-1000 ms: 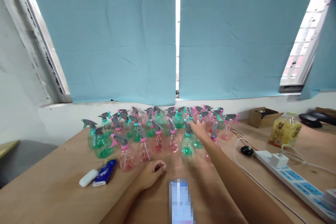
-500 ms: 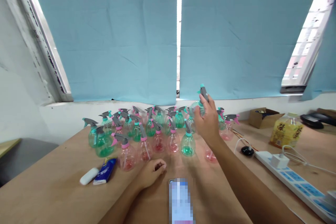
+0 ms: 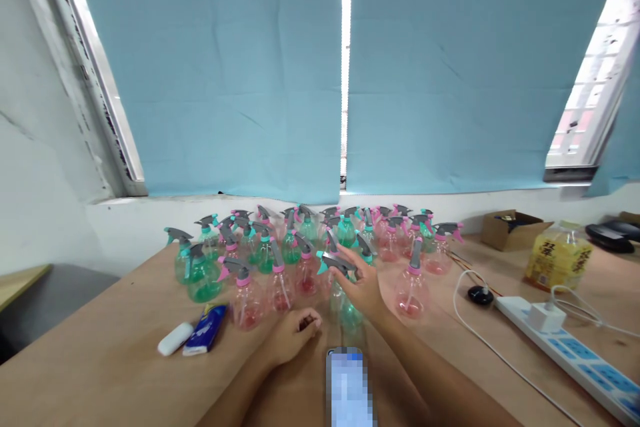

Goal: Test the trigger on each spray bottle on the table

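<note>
Several small spray bottles, green and pink with grey triggers, stand crowded on the wooden table below the window. My right hand is closed around a green spray bottle just in front of the crowd, its grey trigger head pointing left. A pink spray bottle stands right of that hand. My left hand rests on the table in a loose curl with nothing in it, close to a phone lying at the near edge.
A white oblong object and a blue packet lie at the left front. On the right are a white power strip with cables, a black puck, a yellow bottle and a cardboard box. Blue blinds hang behind.
My right hand reached into the back rows, lifted a green spray bottle high, then brought it down and toward me to the front. My left hand stayed put.
</note>
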Demonstrator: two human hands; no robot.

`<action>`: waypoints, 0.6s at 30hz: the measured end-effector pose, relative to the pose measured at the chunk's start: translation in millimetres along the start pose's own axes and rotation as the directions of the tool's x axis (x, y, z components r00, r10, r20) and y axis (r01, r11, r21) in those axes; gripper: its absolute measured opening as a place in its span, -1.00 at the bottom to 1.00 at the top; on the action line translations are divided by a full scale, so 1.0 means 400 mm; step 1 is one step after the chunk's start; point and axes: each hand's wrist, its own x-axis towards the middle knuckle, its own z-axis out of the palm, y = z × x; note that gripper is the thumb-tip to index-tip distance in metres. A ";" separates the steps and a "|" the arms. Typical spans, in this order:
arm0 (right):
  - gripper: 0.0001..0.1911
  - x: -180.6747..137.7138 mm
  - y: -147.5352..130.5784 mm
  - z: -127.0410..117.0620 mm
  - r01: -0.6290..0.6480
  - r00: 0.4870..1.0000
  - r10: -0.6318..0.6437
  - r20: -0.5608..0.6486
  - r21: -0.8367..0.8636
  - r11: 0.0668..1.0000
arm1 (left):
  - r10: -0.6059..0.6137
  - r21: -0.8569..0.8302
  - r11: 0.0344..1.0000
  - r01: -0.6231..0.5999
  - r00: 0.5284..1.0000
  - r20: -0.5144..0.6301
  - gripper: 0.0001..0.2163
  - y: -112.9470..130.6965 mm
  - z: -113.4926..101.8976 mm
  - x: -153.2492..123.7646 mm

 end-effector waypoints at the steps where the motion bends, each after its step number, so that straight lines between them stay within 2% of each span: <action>1: -0.49 -0.009 0.013 0.007 -0.029 1.000 0.029 -0.001 0.031 0.999 | 0.003 0.003 1.000 -0.003 1.000 0.002 -0.72 -0.001 0.000 0.000; 6: -0.55 -0.026 0.043 0.032 -0.136 0.991 0.135 0.013 0.126 0.983 | 0.011 0.021 1.000 -0.011 1.000 0.009 -0.72 -0.002 0.000 0.001; 10: -0.63 -0.006 0.064 0.034 -0.259 0.965 0.244 0.093 0.212 0.942 | 0.006 0.040 0.999 -0.006 1.000 0.002 -0.71 -0.009 0.002 0.001; 12: -0.68 0.011 0.071 0.027 -0.305 0.947 0.269 0.176 0.224 0.926 | 0.009 0.037 0.999 -0.009 1.000 -0.005 -0.72 -0.014 0.004 0.001; 14: -0.71 0.030 0.069 0.018 -0.341 0.914 0.259 0.312 0.245 0.908 | 0.006 0.028 1.000 -0.005 1.000 -0.007 -0.72 -0.016 0.005 0.002; 18: -0.66 0.055 0.045 0.007 -0.414 0.807 0.180 0.563 0.322 0.852 | 0.010 0.022 1.000 -0.010 1.000 0.005 -0.71 -0.016 0.005 0.004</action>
